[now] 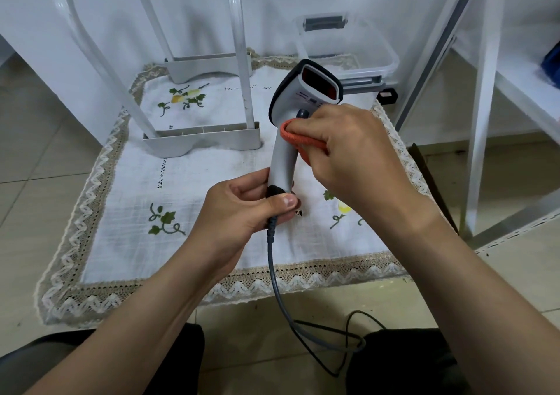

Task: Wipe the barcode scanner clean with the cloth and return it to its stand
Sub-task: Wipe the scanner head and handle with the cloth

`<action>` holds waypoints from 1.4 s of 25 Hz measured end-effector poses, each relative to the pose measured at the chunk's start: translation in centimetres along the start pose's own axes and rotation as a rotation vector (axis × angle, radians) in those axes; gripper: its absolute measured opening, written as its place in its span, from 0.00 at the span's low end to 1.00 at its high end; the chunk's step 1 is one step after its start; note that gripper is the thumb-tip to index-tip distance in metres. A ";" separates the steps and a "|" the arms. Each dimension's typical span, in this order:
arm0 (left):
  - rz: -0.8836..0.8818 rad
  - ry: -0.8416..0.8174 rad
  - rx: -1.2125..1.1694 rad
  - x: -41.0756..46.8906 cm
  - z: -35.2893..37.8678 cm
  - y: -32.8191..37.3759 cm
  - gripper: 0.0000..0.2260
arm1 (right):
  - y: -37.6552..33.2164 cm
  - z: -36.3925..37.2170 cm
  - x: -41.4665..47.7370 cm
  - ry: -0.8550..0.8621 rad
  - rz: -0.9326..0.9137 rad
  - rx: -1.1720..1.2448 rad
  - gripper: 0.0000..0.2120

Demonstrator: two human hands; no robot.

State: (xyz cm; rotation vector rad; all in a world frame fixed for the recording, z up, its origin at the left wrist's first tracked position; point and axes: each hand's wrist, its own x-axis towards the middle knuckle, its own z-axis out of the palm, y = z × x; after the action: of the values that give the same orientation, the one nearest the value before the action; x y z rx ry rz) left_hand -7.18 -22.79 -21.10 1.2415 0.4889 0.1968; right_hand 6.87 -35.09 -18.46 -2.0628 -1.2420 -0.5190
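Now we hold the barcode scanner point(285, 152) in the air above the middle of the embroidered tablecloth point(136, 188), not in any stand. It is nearly upright and leans a little to the right, with its red scan window point(321, 84) at the top, turned toward us.

Our left hand point(239, 213) grips the bottom end of the grey handle. Its fingers are curled round the handle and the thumb lies across the black end cap. From this cap the grey cable point(271, 258) hangs down over the lace edge of the tablecloth and bends to the right near our knees.

Our right hand point(357, 158) is closed on the orange cloth point(300, 138). The fingers are bent and they pinch the cloth in a bunch, and a fold of it touches the right side of the handle, just below the dark trigger point(303, 113). How much of the cloth is inside the hand we cannot tell.

A white plastic frame point(203, 141) stands on the far left part of the tablecloth on its two flat feet. Behind the scanner, a clear plastic container point(381, 58) is at the far right corner, and a small black object point(388, 95) lies just beside it. A white shelf unit point(485, 107) stands on the right side, on the tiled floor point(30, 152). A thin black wire point(321, 361) crosses the grey cable on the floor between our knees.
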 end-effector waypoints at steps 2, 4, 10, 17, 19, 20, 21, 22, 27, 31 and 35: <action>0.006 0.010 0.008 -0.1 0.0 -0.1 0.25 | -0.2 0.0 -0.1 -0.057 0.007 0.019 0.11; 0.003 0.021 -0.003 0.0 0.0 -0.1 0.23 | -0.6 0.1 -0.2 -0.116 0.002 0.050 0.11; -0.008 -0.002 -0.035 0.1 0.1 0.1 0.25 | -0.3 -0.5 0.0 0.013 0.031 0.071 0.11; -0.010 -0.006 -0.057 0.2 -0.2 -0.3 0.23 | -0.7 -0.4 -0.1 -0.146 0.063 0.157 0.11; -0.003 -0.001 -0.059 0.3 -0.4 -0.1 0.22 | -1.0 -0.4 -0.2 -0.159 0.060 0.192 0.11; 0.002 -0.002 -0.059 0.4 -0.4 0.0 0.23 | -1.1 -0.5 -0.1 -0.130 0.058 0.194 0.11; 0.006 -0.004 -0.057 0.4 -0.5 0.0 0.23 | -1.0 -0.6 0.1 -0.085 0.058 0.191 0.11; 0.010 -0.007 -0.054 0.4 -0.5 0.1 0.24 | -0.8 -0.7 0.3 -0.037 0.057 0.182 0.11; 0.022 -0.032 -0.044 0.4 -0.3 -0.1 0.26 | -0.8 -0.5 0.2 0.036 0.035 0.099 0.10; 0.050 -0.022 -0.034 0.4 -0.6 -0.1 0.23 | -1.1 -0.4 0.1 -0.105 0.024 0.129 0.11; 0.063 -0.020 -0.020 0.5 -0.7 0.0 0.23 | -1.5 -0.6 0.1 -0.177 -0.014 0.113 0.12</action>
State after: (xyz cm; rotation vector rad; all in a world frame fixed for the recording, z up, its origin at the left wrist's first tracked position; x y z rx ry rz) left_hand -7.12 -21.98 -21.42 1.2390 0.4293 0.2420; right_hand 5.62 -34.95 -17.47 -2.0403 -1.3567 -0.2700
